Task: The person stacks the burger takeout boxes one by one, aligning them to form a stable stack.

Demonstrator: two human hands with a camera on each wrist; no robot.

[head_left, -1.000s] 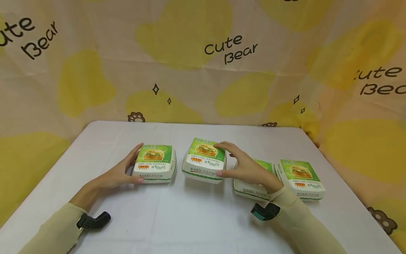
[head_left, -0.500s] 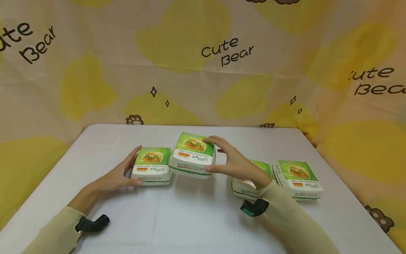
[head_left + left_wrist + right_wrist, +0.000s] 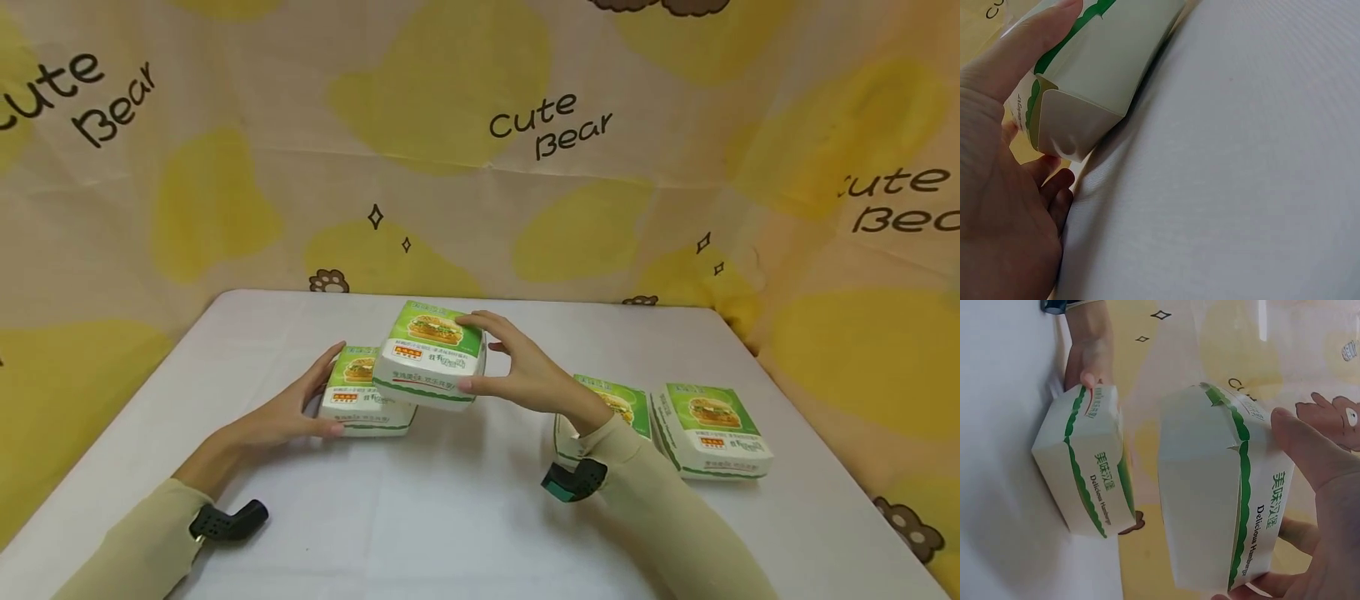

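Observation:
A green-and-white hamburger box (image 3: 427, 358) is held up off the table in my right hand (image 3: 528, 367). The thumb is on its front and the fingers are at its far right edge. Behind and below it stands another hamburger box (image 3: 347, 407), partly hidden by the raised one. My left hand (image 3: 277, 421) grips this standing box at its left side, thumb in front and fingers behind. In the right wrist view, a gap shows between the raised box (image 3: 1200, 500) and the standing box (image 3: 1094, 481), whose base is on the table.
Two more hamburger boxes stand side by side at the right of the white table (image 3: 450, 533): one (image 3: 633, 404) is partly behind my right forearm, the other (image 3: 712, 429) is in full view. A patterned cloth (image 3: 450, 125) hangs behind the table.
My right hand has carried its box leftward and slightly up, from beside the left box to above and in front of it. My left hand keeps its grip with little movement.

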